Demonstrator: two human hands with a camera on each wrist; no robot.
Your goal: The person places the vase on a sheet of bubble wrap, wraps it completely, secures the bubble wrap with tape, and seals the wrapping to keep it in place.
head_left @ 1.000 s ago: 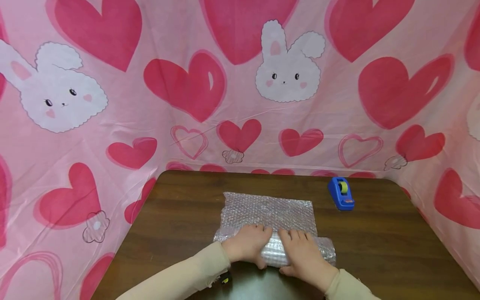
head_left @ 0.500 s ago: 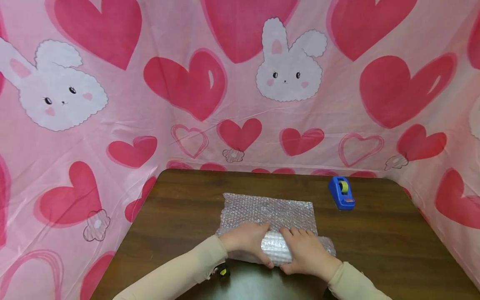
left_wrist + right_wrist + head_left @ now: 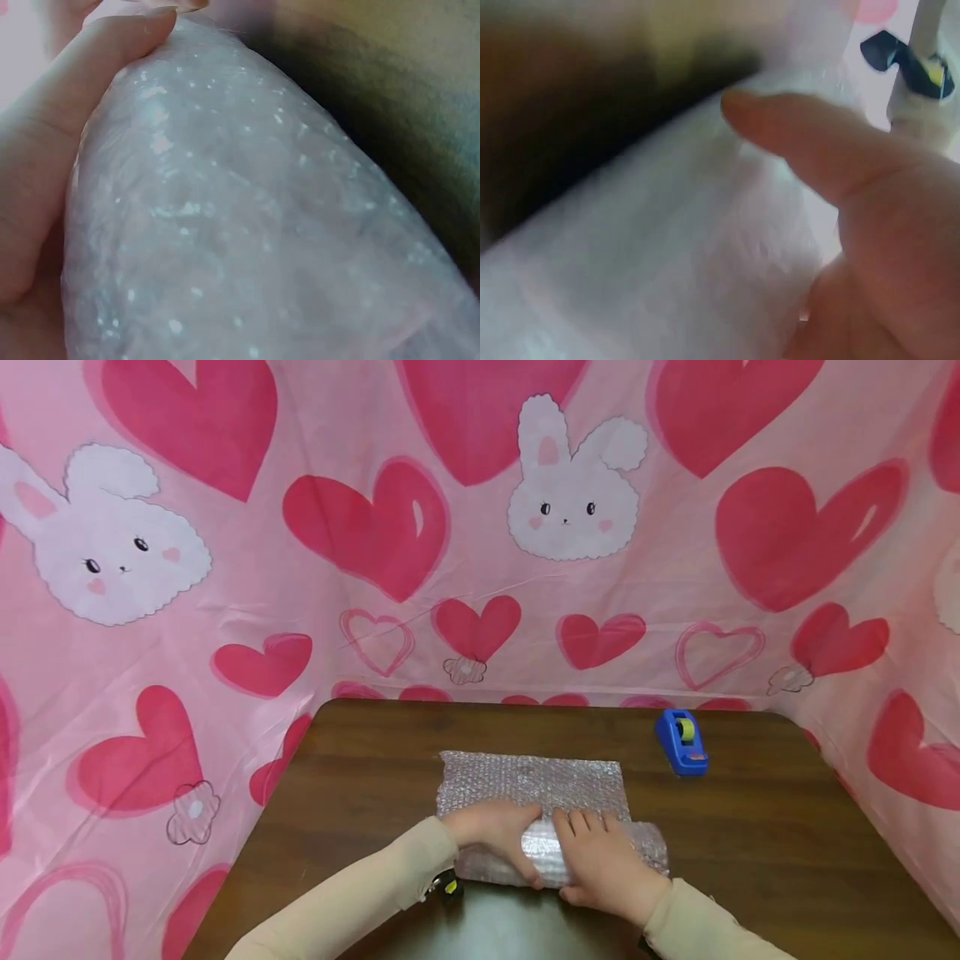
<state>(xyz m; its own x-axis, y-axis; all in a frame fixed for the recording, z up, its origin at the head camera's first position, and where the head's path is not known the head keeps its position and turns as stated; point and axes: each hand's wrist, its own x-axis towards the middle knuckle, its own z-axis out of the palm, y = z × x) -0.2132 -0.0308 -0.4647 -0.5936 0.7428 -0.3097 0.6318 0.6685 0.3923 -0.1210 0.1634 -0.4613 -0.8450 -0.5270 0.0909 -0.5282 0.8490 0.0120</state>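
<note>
A roll of clear bubble wrap (image 3: 543, 853) lies crosswise near the front of the table in the head view. Its loose flat end (image 3: 536, 781) stretches out behind it. My left hand (image 3: 495, 832) holds the roll's left part, thumb along the near side and fingers over the far side. Further right, my right hand (image 3: 603, 864) grips it with fingers over the top and the thumb low in front. The left wrist view shows the wrap (image 3: 225, 225) filling most of the picture beside the thumb (image 3: 97, 67). In the right wrist view the thumb (image 3: 802, 135) presses on the wrap. Whatever is inside the roll is hidden.
A blue tape dispenser (image 3: 682, 743) with yellowish tape stands at the back right of the dark wooden table (image 3: 360, 777). A pink cloth with hearts and rabbits (image 3: 465, 543) hangs behind the table and along both sides.
My left hand has turned on the roll, its thumb now lying along the near side. My right hand has shifted slightly forward. The roll's flat end looks a little shorter.
</note>
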